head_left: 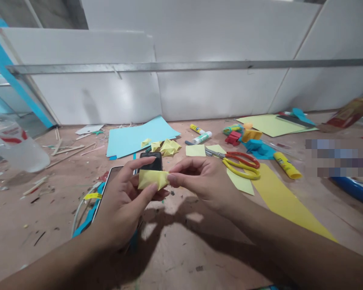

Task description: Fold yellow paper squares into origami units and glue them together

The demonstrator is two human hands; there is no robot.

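A small piece of folded yellow paper is held up between both hands, above the table. My left hand grips its left part, thumb in front and fingers at the top and behind. At its right end, my right hand pinches the paper between thumb and index finger. Just behind the paper lies a black device, partly covered by it. Several folded yellow paper pieces rest farther back on blue sheets. Scissors with red and yellow handles lie beyond my right hand.
Glue sticks, pale yellow squares and coloured folded paper lie behind. A yellow strip runs under my right forearm. A phone-like slab and cable sit by my left hand. A plastic cup stands left; a white wall closes the back.
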